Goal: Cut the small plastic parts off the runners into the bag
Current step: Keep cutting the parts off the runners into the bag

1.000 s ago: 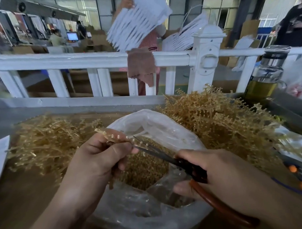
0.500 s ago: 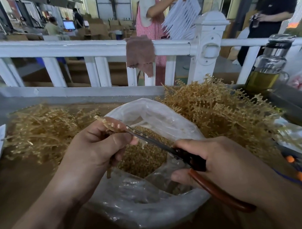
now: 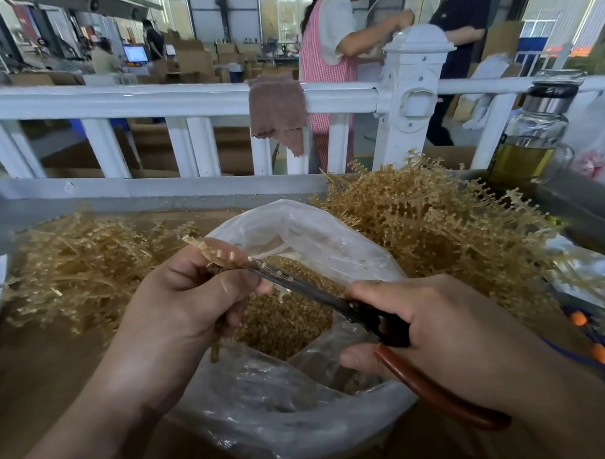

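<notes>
My left hand [image 3: 185, 304] grips a tan plastic runner [image 3: 213, 252] with small parts sticking up along it, held over the open clear plastic bag [image 3: 287, 417]. My right hand [image 3: 438, 330] grips the scissors [image 3: 312, 293] by their brown handles, and the dark blades lie along the runner right at my left thumb. Loose cut tan parts [image 3: 281, 318] fill the bottom of the bag.
A heap of uncut runners [image 3: 428, 227] lies right of the bag, and a flatter heap of bare runners [image 3: 84, 259] to its left. A glass bottle [image 3: 534, 134] stands at the far right by the white railing [image 3: 161, 100]. People work beyond the railing.
The scissor blades have slid further along the runner toward my left thumb. Both hands stay over the bag; the view has shifted slightly.
</notes>
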